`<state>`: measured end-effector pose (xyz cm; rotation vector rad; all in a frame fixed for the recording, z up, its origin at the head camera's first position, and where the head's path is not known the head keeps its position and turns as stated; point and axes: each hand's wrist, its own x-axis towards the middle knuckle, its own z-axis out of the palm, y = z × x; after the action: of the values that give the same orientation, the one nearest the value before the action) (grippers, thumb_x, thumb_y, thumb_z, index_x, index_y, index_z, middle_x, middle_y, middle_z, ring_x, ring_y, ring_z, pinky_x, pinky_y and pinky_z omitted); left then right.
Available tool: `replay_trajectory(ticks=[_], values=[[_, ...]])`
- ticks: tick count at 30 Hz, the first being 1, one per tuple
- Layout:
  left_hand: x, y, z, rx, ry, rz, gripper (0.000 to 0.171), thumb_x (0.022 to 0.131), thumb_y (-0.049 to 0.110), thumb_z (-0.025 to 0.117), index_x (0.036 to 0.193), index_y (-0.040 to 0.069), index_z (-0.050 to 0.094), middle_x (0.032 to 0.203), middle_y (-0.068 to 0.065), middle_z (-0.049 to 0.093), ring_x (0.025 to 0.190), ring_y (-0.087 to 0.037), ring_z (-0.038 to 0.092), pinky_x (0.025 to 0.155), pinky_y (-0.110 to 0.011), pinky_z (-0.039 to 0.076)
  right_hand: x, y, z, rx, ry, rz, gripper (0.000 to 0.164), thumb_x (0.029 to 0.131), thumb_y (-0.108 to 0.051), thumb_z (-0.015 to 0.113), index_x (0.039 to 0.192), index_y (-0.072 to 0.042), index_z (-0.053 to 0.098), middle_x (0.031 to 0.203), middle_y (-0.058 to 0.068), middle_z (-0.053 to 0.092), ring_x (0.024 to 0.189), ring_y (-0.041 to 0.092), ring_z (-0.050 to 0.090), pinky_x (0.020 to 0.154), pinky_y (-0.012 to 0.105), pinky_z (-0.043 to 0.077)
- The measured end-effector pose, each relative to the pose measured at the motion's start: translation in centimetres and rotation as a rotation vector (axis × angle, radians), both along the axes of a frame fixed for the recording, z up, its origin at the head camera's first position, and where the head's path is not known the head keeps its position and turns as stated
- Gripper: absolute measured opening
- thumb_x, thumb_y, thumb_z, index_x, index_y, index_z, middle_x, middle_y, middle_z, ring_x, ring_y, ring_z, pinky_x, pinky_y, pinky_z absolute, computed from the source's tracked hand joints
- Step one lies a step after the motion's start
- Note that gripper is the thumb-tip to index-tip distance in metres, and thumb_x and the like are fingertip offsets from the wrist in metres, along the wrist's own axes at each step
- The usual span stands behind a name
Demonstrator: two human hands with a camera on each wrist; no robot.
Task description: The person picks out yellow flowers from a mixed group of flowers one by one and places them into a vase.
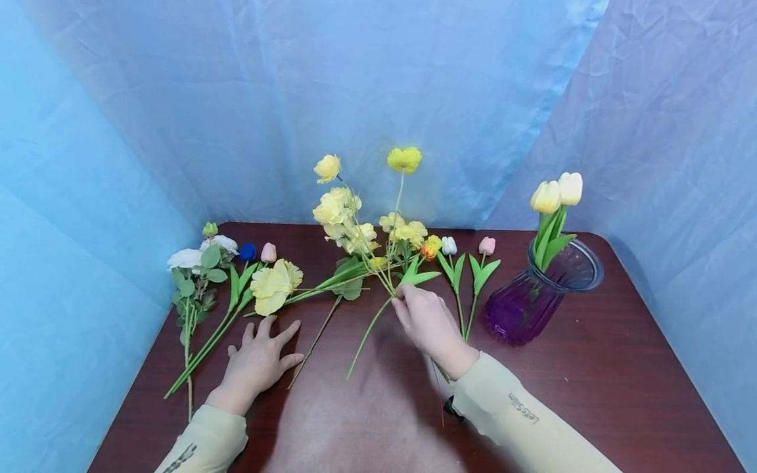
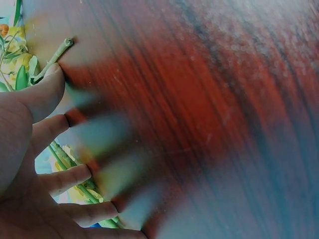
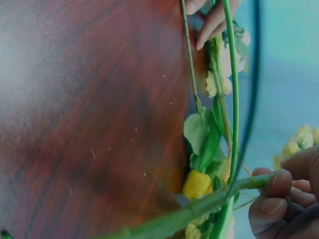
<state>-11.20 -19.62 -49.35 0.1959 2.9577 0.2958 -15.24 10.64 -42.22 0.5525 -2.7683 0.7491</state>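
Note:
My right hand pinches green flower stems between thumb and fingers above the middle of the table. A branch of pale yellow blooms and a single bright yellow flower rise from that grip. In the right wrist view, a thick green stem runs out from the fingertips. My left hand rests on the table with fingers spread, its thumb beside a brown stem. Just beyond its fingertips lies a large yellow flower. The left wrist view shows a cut stem end at the thumb tip.
A purple-bottomed glass vase with two pale tulips stands at the right. White roses, a blue tulip and a pink tulip lie at the left. White and pink tulips lie beside the vase.

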Motion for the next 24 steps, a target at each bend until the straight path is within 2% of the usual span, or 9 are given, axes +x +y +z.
replay_trajectory(ticks=[5, 11, 18, 24], values=[[0.0, -0.1, -0.1, 0.011, 0.003, 0.001, 0.065, 0.087, 0.048, 0.067, 0.145, 0.027, 0.044, 0.143, -0.025, 0.032, 0.125, -0.060, 0.028, 0.082, -0.083, 0.031, 0.5, 0.5, 1.0, 0.017, 0.036, -0.019, 0.005, 0.092, -0.013, 0.066, 0.089, -0.013, 0.061, 0.076, -0.003, 0.062, 0.061, 0.015, 0.057, 0.054, 0.035, 0.049], [0.0, -0.1, -0.1, 0.020, 0.010, -0.002, 0.065, 0.087, 0.048, 0.067, 0.144, 0.027, 0.045, 0.143, -0.025, 0.032, 0.125, -0.059, 0.028, 0.082, -0.083, 0.031, 1.1, 0.7, 1.7, 0.014, 0.092, -0.004, 0.007, 0.090, -0.011, 0.069, 0.088, -0.011, 0.061, 0.077, -0.002, 0.063, 0.063, 0.015, 0.058, 0.056, 0.036, 0.050], [0.0, -0.1, -0.2, 0.020, 0.018, -0.006, 0.065, 0.087, 0.048, 0.067, 0.144, 0.027, 0.045, 0.143, -0.025, 0.032, 0.125, -0.060, 0.028, 0.081, -0.083, 0.031, 1.8, 0.5, 2.7, 0.012, 0.132, 0.000, 0.009, 0.089, -0.010, 0.070, 0.089, -0.010, 0.061, 0.077, -0.003, 0.061, 0.061, 0.014, 0.056, 0.053, 0.035, 0.049], [0.0, -0.1, -0.2, 0.021, 0.018, -0.007, 0.065, 0.086, 0.048, 0.068, 0.144, 0.027, 0.045, 0.143, -0.025, 0.032, 0.124, -0.061, 0.029, 0.081, -0.083, 0.031, 2.4, 0.2, 3.6, 0.038, 0.197, 0.035, 0.010, 0.089, -0.009, 0.069, 0.089, -0.010, 0.059, 0.076, -0.002, 0.059, 0.058, 0.012, 0.053, 0.050, 0.034, 0.047]])
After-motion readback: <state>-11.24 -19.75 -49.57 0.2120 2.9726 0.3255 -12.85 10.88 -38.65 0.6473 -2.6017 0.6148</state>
